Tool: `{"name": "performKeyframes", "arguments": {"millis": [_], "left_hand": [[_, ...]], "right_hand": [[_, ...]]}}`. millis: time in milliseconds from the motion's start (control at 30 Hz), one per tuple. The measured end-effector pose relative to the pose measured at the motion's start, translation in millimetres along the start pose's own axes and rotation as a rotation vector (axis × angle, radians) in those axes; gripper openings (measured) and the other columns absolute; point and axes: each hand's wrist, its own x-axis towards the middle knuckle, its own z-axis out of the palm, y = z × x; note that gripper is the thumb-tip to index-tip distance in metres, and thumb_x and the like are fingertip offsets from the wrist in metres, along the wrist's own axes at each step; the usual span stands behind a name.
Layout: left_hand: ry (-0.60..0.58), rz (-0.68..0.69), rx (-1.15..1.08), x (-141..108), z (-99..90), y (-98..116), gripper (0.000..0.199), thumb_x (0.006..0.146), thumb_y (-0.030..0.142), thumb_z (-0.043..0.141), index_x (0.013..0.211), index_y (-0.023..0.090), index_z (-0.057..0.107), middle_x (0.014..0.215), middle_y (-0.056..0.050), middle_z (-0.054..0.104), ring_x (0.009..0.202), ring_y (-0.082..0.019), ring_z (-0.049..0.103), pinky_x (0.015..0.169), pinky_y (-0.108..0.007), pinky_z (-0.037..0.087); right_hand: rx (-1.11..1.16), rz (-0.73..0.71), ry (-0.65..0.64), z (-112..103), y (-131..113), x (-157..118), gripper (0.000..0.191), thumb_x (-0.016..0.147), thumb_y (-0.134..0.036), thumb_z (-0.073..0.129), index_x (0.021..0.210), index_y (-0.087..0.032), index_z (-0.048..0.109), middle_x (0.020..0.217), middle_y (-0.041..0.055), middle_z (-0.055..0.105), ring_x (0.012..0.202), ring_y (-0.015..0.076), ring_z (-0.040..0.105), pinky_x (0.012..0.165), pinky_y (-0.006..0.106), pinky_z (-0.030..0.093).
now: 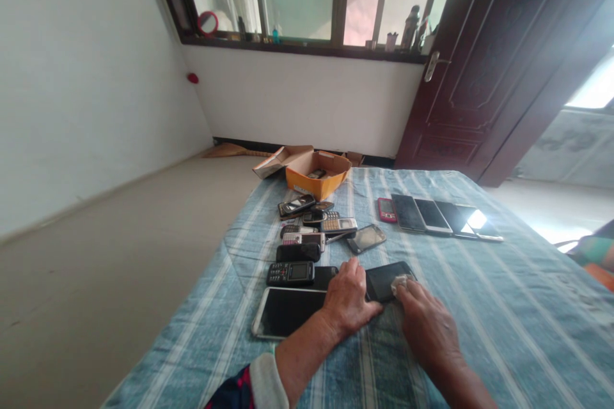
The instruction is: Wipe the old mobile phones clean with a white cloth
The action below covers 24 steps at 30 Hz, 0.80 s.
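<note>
A black smartphone [382, 280] lies face up on the cloth in front of me. My left hand [349, 294] grips its left end, thumb along the near edge and fingers at the far side. Pinched in my right hand [426, 316] is a crumpled whitish wipe [401, 282], pressed onto the right part of the screen. Beside my left hand lies a large white-framed smartphone [288, 312], partly covered by my forearm. Just beyond it are a black keypad phone [290, 273] and another dark phone [326, 277], partly hidden by my left hand.
Several older phones [300, 252] lie heaped at the left, before an open orange box [320, 184]. A grey phone [367, 239] sits mid-table. Farther right, a red phone [387, 209] and several smartphones [433, 215] form a row. A blue striped cloth [480, 307] covers the table.
</note>
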Motion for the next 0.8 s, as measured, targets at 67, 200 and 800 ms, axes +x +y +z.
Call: {"name": "performKeyframes", "arguments": {"millis": [67, 200, 800], "left_hand": [[-0.007, 0.000, 0.000, 0.0, -0.7, 0.1, 0.050, 0.065, 0.039, 0.071, 0.105, 0.011, 0.059, 0.124, -0.015, 0.054, 0.118, -0.029, 0.050, 0.101, -0.035, 0.045], [-0.003, 0.001, 0.002, 0.0, -1.3, 0.4, 0.050, 0.066, 0.039, 0.071, 0.106, 0.011, 0.059, 0.124, -0.015, 0.054, 0.119, -0.029, 0.050, 0.102, -0.035, 0.044], [-0.033, -0.013, -0.007, 0.2, -0.3, -1.7, 0.056, 0.066, 0.042, 0.073, 0.110, 0.012, 0.056, 0.129, -0.015, 0.051, 0.121, -0.030, 0.049, 0.101, -0.037, 0.044]], "right_hand": [[0.017, 0.024, -0.026, -3.6, 3.3, 5.6, 0.043, 0.089, -0.004, 0.038, 0.118, -0.021, 0.065, 0.126, 0.0066, 0.063, 0.118, 0.0216, 0.056, 0.089, 0.031, 0.045], [0.055, 0.046, -0.035, -5.4, 7.6, 9.7, 0.044, 0.090, -0.005, 0.036, 0.120, -0.019, 0.064, 0.129, 0.0074, 0.061, 0.122, 0.0228, 0.053, 0.092, 0.032, 0.045], [0.066, 0.011, -0.116, -13.2, -3.4, 45.8, 0.039, 0.088, -0.004, 0.037, 0.109, -0.018, 0.066, 0.113, 0.0095, 0.066, 0.107, 0.0232, 0.058, 0.080, 0.030, 0.037]]}}
